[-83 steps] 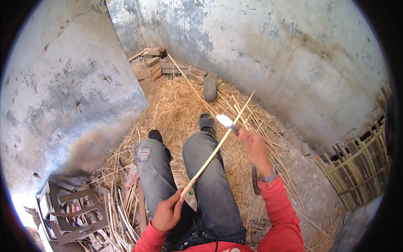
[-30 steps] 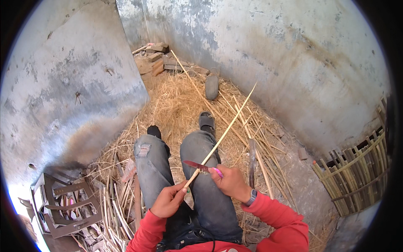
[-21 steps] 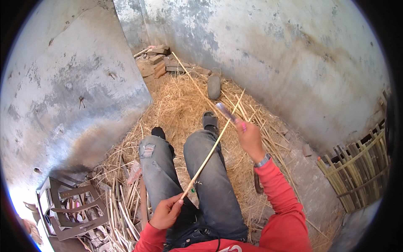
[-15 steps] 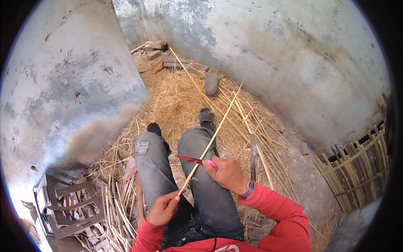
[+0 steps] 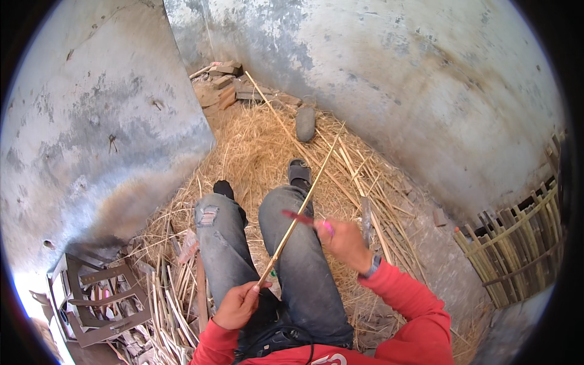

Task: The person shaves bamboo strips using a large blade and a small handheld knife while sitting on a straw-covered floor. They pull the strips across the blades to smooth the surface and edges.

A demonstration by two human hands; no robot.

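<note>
The person sits on a straw-covered floor (image 5: 261,146) in a corner of grey walls, legs stretched toward the upper middle of the frame. The left hand (image 5: 238,304), at lower centre, is closed around the near end of a long thin bamboo strip (image 5: 298,214), which slants up and to the right across the knees, its far tip reaching out above the straw near centre frame. The right hand (image 5: 345,243), just right of centre, is clenched on the pink handle of a knife (image 5: 299,218); the reddish blade lies against the strip about midway along it, over the right knee. Judging by this, the shaving of this strip is partway: the blade sits mid-length, so the stretch beyond it toward the tip looks to be left to work, though whether the near stretch is already smooth is too fine to tell. Many loose strips (image 5: 356,182) lie on the straw right of the legs, and more sticks (image 5: 176,298) lie at lower left beside a dark crate (image 5: 103,298); which are finished cannot be told. A woven bamboo panel (image 5: 517,243) stands at the right edge.
</note>
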